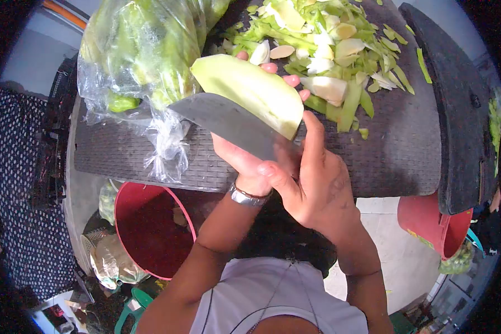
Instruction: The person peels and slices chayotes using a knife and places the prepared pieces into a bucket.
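A pale green peeled piece of fruit or vegetable (250, 89) rests in my left hand (242, 158), whose fingertips show along its far edge. A silver watch is on that wrist. My right hand (317, 189) is closed on a wide-bladed knife (228, 122), its handle mostly hidden by the fingers. The blade lies along the near side of the pale piece. Just beyond, a heap of green peels and whitish scraps (345, 53) covers part of the dark textured table mat (384, 161).
A knotted clear plastic bag of green produce (145, 55) stands at the table's left. Below the near edge are a red bin (150, 228) at left and another red container (428, 222) at right. A dark panel (462, 111) borders the right side.
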Demonstrator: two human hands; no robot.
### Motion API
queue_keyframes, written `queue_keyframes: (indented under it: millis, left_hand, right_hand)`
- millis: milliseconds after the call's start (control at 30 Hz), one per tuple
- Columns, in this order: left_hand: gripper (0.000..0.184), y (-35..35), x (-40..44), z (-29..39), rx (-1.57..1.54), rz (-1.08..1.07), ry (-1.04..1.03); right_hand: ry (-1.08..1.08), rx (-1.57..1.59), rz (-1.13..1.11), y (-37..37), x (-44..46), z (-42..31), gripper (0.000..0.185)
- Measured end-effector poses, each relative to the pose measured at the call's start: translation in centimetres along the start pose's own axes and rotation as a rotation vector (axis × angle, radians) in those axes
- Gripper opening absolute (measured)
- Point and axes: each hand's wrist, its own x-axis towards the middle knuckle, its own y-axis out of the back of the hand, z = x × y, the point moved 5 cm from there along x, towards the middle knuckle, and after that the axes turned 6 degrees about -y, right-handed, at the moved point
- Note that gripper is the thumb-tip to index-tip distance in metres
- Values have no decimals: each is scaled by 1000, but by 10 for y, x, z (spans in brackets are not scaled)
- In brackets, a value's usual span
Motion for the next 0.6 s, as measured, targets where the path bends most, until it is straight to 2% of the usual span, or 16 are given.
queue_keyframes:
  millis: [67,167,267,467,600]
  left_hand:
    - [81,-7,0,0,82,18,-35]
    - [81,-9,2,-2,-12,26,-17]
    - [81,-4,9,-2,-128,-55,27]
    - [80,-4,1,-4,-15,-28,-73]
    - [81,-9,4,0,-84,-44,14]
  right_hand:
    - [-21,11,-19,4,-1,-4,87]
    - [-8,33,-13,7,-2,-6,88]
    - [2,22,-18,9,-3,-8,89]
    - [14,16,-11,7,-1,-5,90]
    - [-29,12,-103,10,1,-5,90]
